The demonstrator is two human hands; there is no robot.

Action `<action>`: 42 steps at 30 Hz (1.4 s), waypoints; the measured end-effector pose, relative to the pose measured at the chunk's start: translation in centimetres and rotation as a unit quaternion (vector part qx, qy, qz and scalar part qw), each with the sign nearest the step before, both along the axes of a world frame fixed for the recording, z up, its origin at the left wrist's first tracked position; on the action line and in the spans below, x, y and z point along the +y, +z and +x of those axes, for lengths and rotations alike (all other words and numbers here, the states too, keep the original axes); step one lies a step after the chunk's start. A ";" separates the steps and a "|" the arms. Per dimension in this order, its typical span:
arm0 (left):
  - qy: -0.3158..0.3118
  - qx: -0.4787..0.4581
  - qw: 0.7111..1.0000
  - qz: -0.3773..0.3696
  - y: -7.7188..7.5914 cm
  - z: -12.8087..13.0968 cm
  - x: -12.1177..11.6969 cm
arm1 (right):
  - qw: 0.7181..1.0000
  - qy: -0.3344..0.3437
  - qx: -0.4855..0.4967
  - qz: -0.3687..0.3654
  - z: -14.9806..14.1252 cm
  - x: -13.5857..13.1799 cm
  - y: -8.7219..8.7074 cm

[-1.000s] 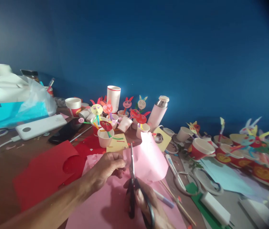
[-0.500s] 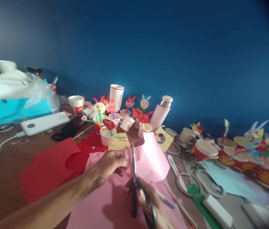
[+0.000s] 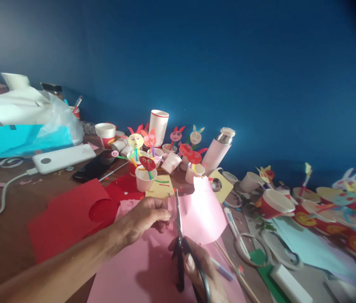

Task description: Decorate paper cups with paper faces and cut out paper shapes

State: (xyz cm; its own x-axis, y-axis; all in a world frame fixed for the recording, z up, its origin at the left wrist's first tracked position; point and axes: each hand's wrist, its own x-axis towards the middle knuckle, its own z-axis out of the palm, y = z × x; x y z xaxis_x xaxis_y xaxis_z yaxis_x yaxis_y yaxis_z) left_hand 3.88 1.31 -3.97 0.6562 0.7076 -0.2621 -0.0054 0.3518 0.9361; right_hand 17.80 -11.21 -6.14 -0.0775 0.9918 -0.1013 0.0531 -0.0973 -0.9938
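Note:
My left hand (image 3: 143, 219) pinches the left edge of a curved piece of pink paper (image 3: 199, 212) and holds it upright. My right hand (image 3: 201, 269) grips black-handled scissors (image 3: 180, 248), with the slim steel blades (image 3: 177, 210) pointing up along the edge of that paper. Below both hands lies a large pink sheet (image 3: 161, 269). To the left of my left hand is a red card (image 3: 67, 219) with a round hole cut in it. The right hand's fingers partly hide the scissor handles.
Paper cups with paper-face figures on sticks (image 3: 144, 179) stand ahead, beside a pink flask (image 3: 217, 149). A white power bank (image 3: 62, 159), a phone (image 3: 94, 167) and a plastic bag (image 3: 29, 120) lie to the left. Red decorated cups (image 3: 323, 221) crowd the right.
The table scene drifts slightly right in the view as my head shifts. Both hands stay at the pink paper, with the scissors still at its edge.

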 end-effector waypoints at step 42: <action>-0.087 -0.001 0.996 0.001 1.3 -1.5 1.1 | 0.998 0.046 -0.001 -0.035 0.9 -0.6 0.4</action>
State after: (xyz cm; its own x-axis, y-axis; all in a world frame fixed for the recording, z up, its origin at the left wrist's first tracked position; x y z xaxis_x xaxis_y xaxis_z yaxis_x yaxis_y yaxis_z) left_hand 2.36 2.41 -2.64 0.7694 0.5834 -0.2602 0.0541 0.3464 0.9365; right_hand 18.69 -11.83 -5.78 -0.1679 0.9710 -0.1703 0.0670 -0.1611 -0.9847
